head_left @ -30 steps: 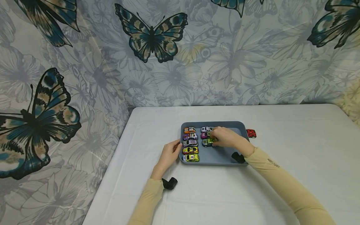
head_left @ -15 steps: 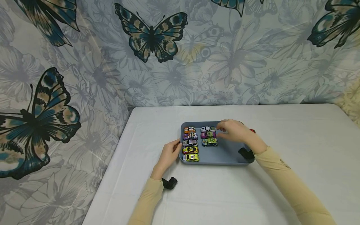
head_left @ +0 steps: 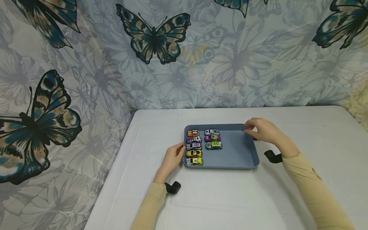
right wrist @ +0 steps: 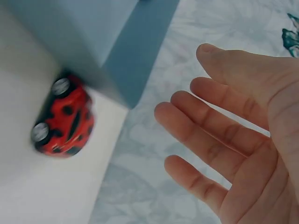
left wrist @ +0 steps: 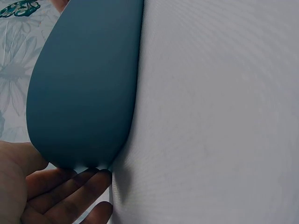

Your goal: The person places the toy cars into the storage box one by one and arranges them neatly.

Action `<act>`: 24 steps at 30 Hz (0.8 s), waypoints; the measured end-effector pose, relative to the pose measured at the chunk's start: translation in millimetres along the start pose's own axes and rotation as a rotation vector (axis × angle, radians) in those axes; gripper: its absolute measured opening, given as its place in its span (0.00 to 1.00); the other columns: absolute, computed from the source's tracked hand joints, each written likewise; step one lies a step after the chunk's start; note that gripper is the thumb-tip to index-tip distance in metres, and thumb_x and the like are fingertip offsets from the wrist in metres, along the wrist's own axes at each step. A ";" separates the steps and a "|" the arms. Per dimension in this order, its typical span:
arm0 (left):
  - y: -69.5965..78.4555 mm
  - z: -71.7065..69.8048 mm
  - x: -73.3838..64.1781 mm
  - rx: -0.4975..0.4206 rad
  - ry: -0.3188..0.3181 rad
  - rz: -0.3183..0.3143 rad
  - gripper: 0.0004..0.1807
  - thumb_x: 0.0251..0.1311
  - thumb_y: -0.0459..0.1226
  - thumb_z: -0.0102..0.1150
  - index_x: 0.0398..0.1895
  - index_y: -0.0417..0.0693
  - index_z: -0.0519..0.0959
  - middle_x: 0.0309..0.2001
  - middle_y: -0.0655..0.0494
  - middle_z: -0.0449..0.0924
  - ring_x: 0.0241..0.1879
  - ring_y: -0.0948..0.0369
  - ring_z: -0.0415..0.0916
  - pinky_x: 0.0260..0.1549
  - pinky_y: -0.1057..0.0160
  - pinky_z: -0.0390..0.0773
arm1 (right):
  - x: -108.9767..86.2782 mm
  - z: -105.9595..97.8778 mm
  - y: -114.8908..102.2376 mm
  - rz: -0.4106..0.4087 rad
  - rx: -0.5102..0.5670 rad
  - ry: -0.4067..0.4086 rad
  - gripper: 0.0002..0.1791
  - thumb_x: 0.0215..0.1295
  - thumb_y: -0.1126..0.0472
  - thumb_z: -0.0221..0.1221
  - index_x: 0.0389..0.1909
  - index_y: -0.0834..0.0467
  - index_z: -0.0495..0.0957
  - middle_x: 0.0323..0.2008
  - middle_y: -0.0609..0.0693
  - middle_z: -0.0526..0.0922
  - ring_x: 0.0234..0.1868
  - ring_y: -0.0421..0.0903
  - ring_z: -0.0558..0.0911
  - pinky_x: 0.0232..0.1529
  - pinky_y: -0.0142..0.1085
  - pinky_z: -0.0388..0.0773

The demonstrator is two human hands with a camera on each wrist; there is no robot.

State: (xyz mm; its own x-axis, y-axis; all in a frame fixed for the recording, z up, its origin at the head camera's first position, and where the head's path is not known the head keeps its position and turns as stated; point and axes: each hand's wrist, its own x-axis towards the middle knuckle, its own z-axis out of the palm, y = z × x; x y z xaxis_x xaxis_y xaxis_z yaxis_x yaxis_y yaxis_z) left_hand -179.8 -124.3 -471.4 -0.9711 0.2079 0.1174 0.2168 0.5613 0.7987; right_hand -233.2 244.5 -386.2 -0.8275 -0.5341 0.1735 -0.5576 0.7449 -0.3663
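A grey-blue tray (head_left: 238,153) lies on the table with several toy cars in it. My left hand (head_left: 171,159) holds its left rim; in the left wrist view the thumb reaches over the edge and the fingertips touch the outer wall. Over the tray's far right corner is my right hand (head_left: 265,131), holding nothing, its fingers (right wrist: 201,126) spread and slightly bent. Near it, outside the tray wall, sits a red toy car (right wrist: 67,116) with black spots, mostly hidden by the hand in the head view.
Inside the tray, several cars, such as a yellow car (head_left: 194,153), form a left column. Beside it a second column has a silver car (head_left: 212,132), a purple car (head_left: 212,138) and a green car (head_left: 214,145). A butterfly-print cloth (head_left: 207,76) hangs behind the white table (head_left: 224,198).
My right hand has let go of the green car and moved right, out of the tray to its far right corner. The green car stays in the second column. My left hand keeps its place.
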 end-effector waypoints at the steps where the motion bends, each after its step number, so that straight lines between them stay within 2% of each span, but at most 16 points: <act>1: -0.2 0.0 0.0 -0.001 0.001 0.000 0.21 0.68 0.38 0.48 0.60 0.34 0.69 0.47 0.44 0.79 0.43 0.59 0.79 0.41 0.67 0.79 | -2.0 0.2 2.1 -0.001 0.004 0.003 0.10 0.56 0.66 0.64 0.37 0.67 0.80 0.33 0.55 0.80 0.34 0.50 0.80 0.36 0.45 0.78; 12: 1.3 -0.7 -0.9 -0.013 0.003 0.001 0.21 0.68 0.38 0.47 0.59 0.34 0.70 0.47 0.44 0.79 0.43 0.59 0.79 0.40 0.68 0.79 | -17.8 5.5 22.3 0.031 -0.003 0.017 0.11 0.55 0.68 0.63 0.39 0.69 0.79 0.34 0.58 0.80 0.34 0.53 0.80 0.35 0.48 0.77; 24: 0.5 -0.3 -1.1 -0.016 0.001 0.010 0.21 0.69 0.38 0.47 0.60 0.33 0.69 0.48 0.43 0.79 0.43 0.59 0.79 0.41 0.67 0.79 | -22.0 14.2 38.4 0.062 -0.057 -0.004 0.15 0.50 0.71 0.65 0.40 0.71 0.79 0.37 0.61 0.80 0.37 0.57 0.79 0.37 0.51 0.76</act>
State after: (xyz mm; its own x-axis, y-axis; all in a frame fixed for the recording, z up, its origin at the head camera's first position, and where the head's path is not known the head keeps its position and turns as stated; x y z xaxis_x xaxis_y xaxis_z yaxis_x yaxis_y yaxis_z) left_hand -178.7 -124.4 -470.9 -0.9689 0.2127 0.1264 0.2252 0.5466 0.8065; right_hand -235.4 279.2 -417.0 -0.8603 -0.4878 0.1479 -0.5082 0.7982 -0.3236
